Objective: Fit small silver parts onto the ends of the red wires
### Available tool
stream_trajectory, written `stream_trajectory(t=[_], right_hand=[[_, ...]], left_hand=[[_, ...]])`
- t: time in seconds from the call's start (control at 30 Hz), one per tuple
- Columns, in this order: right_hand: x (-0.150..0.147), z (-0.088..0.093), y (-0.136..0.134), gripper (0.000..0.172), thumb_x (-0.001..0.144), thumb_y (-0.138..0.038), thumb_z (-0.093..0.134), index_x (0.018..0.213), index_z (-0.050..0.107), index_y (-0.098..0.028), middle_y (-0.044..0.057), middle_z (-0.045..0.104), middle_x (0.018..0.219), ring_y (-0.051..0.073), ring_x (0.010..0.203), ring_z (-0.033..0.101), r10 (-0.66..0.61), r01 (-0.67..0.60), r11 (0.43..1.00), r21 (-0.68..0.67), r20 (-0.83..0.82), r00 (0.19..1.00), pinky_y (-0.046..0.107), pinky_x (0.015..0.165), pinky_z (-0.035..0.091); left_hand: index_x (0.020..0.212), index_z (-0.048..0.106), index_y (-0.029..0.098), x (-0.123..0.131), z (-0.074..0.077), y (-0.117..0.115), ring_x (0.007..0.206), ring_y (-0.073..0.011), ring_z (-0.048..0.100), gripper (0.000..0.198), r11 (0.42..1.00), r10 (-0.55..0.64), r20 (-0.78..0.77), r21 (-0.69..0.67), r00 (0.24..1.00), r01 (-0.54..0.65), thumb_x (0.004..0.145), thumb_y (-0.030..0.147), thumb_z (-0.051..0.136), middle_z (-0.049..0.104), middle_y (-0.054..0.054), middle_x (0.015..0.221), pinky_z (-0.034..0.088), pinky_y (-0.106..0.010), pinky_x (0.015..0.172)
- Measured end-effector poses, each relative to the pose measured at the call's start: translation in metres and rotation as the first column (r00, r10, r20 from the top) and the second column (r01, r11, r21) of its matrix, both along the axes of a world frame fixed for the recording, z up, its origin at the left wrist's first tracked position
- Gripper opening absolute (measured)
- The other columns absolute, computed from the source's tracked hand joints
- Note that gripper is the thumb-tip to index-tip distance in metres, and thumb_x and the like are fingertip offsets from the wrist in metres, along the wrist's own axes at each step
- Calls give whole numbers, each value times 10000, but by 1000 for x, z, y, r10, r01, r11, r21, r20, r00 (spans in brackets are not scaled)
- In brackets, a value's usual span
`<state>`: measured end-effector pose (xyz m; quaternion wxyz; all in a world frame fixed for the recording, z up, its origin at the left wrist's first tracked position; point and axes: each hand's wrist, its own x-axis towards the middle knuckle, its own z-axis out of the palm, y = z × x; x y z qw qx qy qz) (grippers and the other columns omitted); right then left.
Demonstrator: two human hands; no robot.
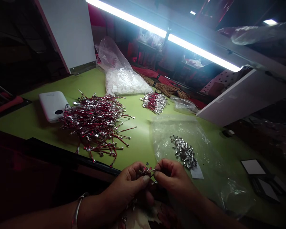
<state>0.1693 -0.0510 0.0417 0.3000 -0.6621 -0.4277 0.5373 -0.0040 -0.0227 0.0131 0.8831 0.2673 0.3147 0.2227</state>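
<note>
My left hand (130,181) is closed round a small bunch of short red wires (146,170) with metal terminals at their ends. Touching that bunch, my right hand (173,178) pinches at a terminal end between thumb and forefinger; what exactly it grips is too small to make out. Both hands meet at the table's front edge. Behind my right hand, a heap of loose small metal parts (184,152) lies on a clear plastic bag (162,136). To the left is a large tangled pile of red wires with metal ends (95,117).
A white power bank (52,105) lies left of the pile on the green table (138,140). Farther back are a bag of white plastic pieces (126,81), a tied bundle of red wires (154,102) and brown cable hanks (163,87). Panels stand at both sides, with a lamp (133,20) overhead.
</note>
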Motion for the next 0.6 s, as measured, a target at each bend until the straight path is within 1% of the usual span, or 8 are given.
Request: stream_trajectory(t=[0.1,0.2,0.37,0.4,0.47,0.53,0.57,0.6], right_hand=[[-1,0,-1,165,777,-275,661,711,563,-160,-29,554,579,94,515,472,5,-5,1000,-3,-13,1000,212,472,373],[-3,2,-1,163,789,-262,639,695,544,-169,-43,521,574,91,514,448,13,-13,1000,18,31,999,210,466,358],[-4,8,3,148,793,-197,613,676,525,-177,-52,492,598,95,568,439,110,-134,988,82,253,961,204,483,333],[-3,9,3,133,800,-186,605,691,530,-178,-52,499,608,96,575,448,122,-148,985,90,253,960,203,488,341],[0,10,3,111,831,-188,588,729,543,-183,-48,532,628,102,581,485,149,-167,982,85,182,972,204,496,377],[5,9,-2,75,875,-234,588,814,589,-189,-18,621,724,132,656,576,159,-176,978,108,154,975,227,554,460],[7,7,-5,81,895,-269,592,904,625,-196,10,673,832,161,753,628,147,-177,973,147,195,970,258,631,512],[10,6,-9,154,913,-304,593,1024,646,-211,38,702,975,196,888,658,129,-183,964,194,261,957,306,745,545]], left_hand=[[843,537,189,0,0,-2,455,-102,628,379,1000,-2,21,-20,1000,3,711,410,815,696,22,672,462,-185,473],[839,532,192,0,2,-5,437,-90,609,391,1000,5,24,-7,1000,-5,718,434,814,668,43,646,450,-172,455],[845,537,189,3,2,-5,488,-98,643,364,999,1,67,46,998,-4,740,406,809,665,40,705,501,-192,509],[855,533,189,3,1,-4,483,-100,641,354,999,-11,73,35,997,8,755,404,796,668,35,702,501,-194,507],[873,521,188,2,-4,-3,461,-96,627,328,1000,-29,79,5,996,29,791,397,759,671,24,674,478,-182,486],[902,522,181,0,-9,-2,464,-94,626,290,999,-46,93,-19,995,48,821,366,730,682,6,682,459,-172,480],[924,529,175,-1,-12,-1,480,-96,635,274,998,-54,101,-30,993,57,828,341,725,693,-7,713,457,-172,487],[943,539,168,-3,-14,-1,496,-99,644,261,997,-64,109,-42,992,69,833,320,721,698,-17,738,460,-175,496]])
